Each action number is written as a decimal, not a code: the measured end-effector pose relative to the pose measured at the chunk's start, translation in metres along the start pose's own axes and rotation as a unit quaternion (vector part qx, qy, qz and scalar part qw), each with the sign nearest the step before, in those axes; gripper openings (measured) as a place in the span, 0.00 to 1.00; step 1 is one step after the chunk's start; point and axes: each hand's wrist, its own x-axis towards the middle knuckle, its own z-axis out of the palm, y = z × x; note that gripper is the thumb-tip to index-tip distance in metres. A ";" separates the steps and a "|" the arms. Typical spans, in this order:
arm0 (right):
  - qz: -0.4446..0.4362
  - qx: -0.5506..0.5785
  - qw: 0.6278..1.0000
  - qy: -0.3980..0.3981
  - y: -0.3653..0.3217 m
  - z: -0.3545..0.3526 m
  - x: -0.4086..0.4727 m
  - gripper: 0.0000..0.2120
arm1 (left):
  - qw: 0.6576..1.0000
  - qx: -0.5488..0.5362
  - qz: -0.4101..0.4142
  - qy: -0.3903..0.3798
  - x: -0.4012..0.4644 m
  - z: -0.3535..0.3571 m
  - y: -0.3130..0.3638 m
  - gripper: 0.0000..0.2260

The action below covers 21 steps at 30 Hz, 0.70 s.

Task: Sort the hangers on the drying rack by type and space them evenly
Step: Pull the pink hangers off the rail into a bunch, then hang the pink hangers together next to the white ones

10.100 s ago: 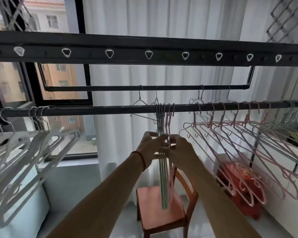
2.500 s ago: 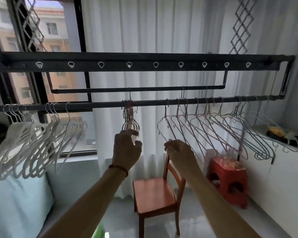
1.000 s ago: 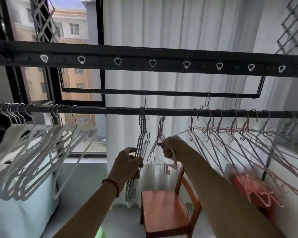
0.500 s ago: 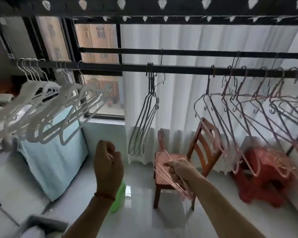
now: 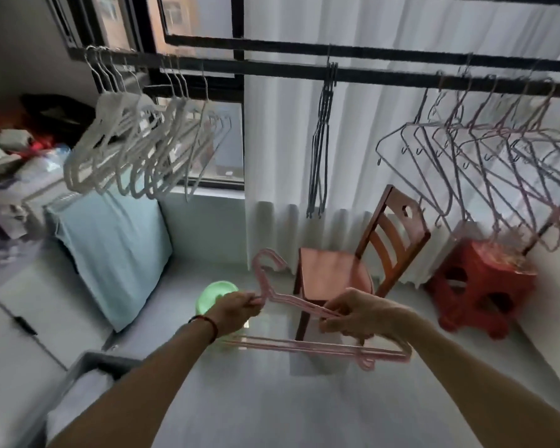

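My left hand (image 5: 236, 310) pinches the neck of the pink hangers (image 5: 304, 345), just below their hooks, which curl up and away from my knuckles. My right hand (image 5: 358, 315) is curled round the upper wires of the same bundle, a little further along the shoulder. The bundle lies nearly flat between and below my hands, well under the rail (image 5: 401, 76). How many hangers it counts I cannot tell through the blur; three or four, I would guess.

These feel like thin coated wire: light, springy, a bit slick, and prone to tangling at the small notch hooks. The neck is the sound place to hold, where the wires meet and cannot splay.

Above and beyond my right hand hang the spread pink and grey hangers (image 5: 485, 163). Straight ahead hangs a tight grey bunch (image 5: 320, 150). Up past my left hand, the thicker white hangers (image 5: 136, 147) crowd together.
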 end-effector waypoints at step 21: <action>-0.031 0.071 0.875 0.478 -0.058 -0.077 0.068 0.08 | 0.888 -0.453 -0.027 0.069 -0.017 -0.209 0.194 0.13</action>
